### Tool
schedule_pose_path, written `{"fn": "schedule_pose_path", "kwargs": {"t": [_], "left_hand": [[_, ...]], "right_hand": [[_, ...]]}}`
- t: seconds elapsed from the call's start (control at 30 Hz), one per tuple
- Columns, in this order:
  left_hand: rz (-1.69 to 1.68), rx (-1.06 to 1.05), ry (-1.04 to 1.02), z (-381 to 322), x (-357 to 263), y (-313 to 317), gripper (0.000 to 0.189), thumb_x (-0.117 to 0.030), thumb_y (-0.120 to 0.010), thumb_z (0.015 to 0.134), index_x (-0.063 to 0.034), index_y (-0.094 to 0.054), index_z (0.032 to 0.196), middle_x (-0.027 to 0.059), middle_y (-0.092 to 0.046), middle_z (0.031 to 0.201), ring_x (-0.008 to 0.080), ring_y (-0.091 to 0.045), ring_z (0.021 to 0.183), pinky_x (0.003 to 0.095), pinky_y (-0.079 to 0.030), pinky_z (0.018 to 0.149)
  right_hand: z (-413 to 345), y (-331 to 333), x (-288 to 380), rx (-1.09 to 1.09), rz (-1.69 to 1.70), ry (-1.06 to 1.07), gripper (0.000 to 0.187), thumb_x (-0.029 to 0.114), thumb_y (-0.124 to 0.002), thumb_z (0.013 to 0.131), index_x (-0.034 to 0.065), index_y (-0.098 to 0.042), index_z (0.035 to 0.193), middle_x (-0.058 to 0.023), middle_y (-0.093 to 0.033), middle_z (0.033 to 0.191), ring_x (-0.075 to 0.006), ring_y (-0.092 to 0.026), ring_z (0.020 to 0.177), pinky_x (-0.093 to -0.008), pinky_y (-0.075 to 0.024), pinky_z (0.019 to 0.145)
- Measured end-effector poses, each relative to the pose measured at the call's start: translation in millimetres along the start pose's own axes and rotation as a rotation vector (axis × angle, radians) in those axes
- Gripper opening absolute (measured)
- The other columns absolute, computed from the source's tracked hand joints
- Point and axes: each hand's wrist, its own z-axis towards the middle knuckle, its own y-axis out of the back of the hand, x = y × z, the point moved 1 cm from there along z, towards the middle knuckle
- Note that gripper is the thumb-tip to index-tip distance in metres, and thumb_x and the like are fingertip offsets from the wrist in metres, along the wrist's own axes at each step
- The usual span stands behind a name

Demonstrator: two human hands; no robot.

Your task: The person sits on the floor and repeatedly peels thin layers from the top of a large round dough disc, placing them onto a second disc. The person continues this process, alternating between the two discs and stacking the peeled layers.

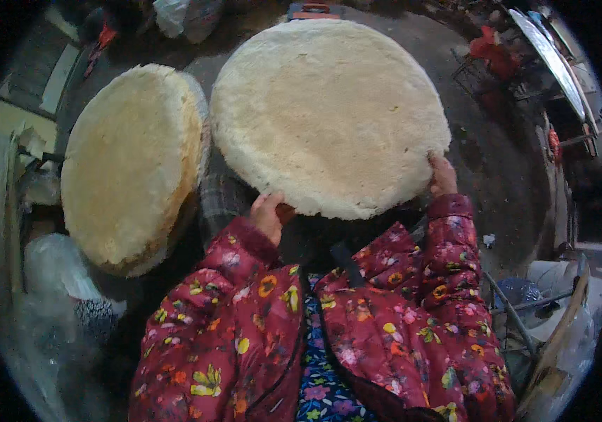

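Note:
A large, thick round slab, pale cream and rough-edged, fills the upper middle of the view. Its material is unclear. My left hand grips its near edge, thumb up at the rim and the other fingers partly hidden. At the right rim, my right hand holds the same slab, with fingers curled out of sight beneath. Just left of it a second round slab of similar look is seen at an angle, its thick, browner side facing right. What lies under the two slabs is mostly hidden.
Clear plastic bags stand at the lower left. A metal frame and a wooden pole are at the lower right. Further off are a shiny panel, a red cloth-like item and a white bag.

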Motion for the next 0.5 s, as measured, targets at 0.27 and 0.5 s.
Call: {"fn": "schedule_pose_path", "kwargs": {"t": [0.27, 0.5], "left_hand": [[-0.164, 0.084, -0.027, 8.8, -4.5, -0.5, 0.043, -0.014, -0.06, 0.095, -0.0019, -0.05, 0.136, 0.0126, -0.063, 0.127, 0.0301, -0.062, 0.116, 0.0478, -0.05, 0.1], [-0.243, -0.031, -0.173, -4.8, -32.0, -34.7, 0.039, 0.0, -0.067, 0.089, -0.0071, -0.058, 0.126, 0.0055, -0.066, 0.11, 0.0197, -0.067, 0.095, 0.039, -0.057, 0.083]], "right_hand": [[-3.0, 4.2, -3.6, -0.017, -0.086, 0.015, 0.027, 0.018, -0.067, 0.093, -0.0004, -0.065, 0.113, -0.0085, -0.071, 0.106, -0.0193, -0.068, 0.093, -0.0355, -0.0558, 0.082], [-4.0, -0.8, -3.5, 0.015, 0.104, 0.019, 0.03, 0.021, -0.069, 0.094, -0.0003, -0.064, 0.115, -0.0076, -0.07, 0.108, -0.0176, -0.067, 0.092, -0.0329, -0.0553, 0.079]]}}
